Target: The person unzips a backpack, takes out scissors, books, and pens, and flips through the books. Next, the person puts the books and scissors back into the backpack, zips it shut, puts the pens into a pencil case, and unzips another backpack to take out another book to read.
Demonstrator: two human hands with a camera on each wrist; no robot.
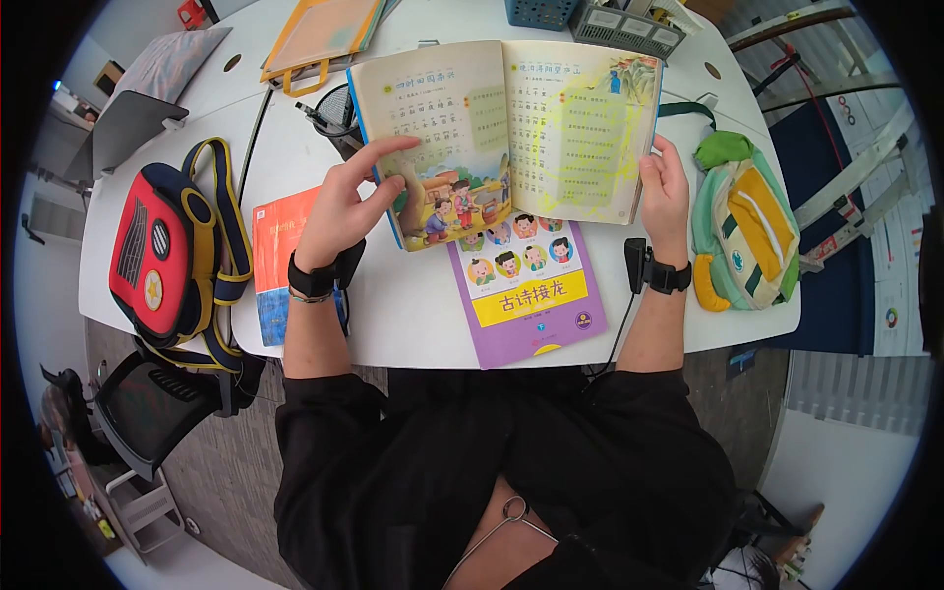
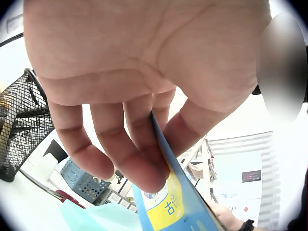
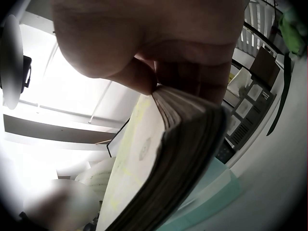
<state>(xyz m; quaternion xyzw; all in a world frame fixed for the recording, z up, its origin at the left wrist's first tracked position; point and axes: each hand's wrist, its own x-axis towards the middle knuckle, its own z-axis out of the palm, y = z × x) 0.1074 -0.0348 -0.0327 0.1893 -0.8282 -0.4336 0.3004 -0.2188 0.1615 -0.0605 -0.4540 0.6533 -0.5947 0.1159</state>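
An open book with Chinese text and colour pictures is held up over the table, tilted toward me. My left hand pinches its left edge, thumb over the illustrated page and index finger stretched across the page. In the left wrist view, other fingers lie against the blue cover. My right hand grips the right edge; in the right wrist view the thumb presses on the thick page block. Beneath the open book lies a purple book, partly hidden. An orange and blue book rests by my left forearm.
A red backpack stands at the left and a green and yellow bag at the right. Behind the open book are a mesh pen holder, a folder bag, a blue basket and a grey basket.
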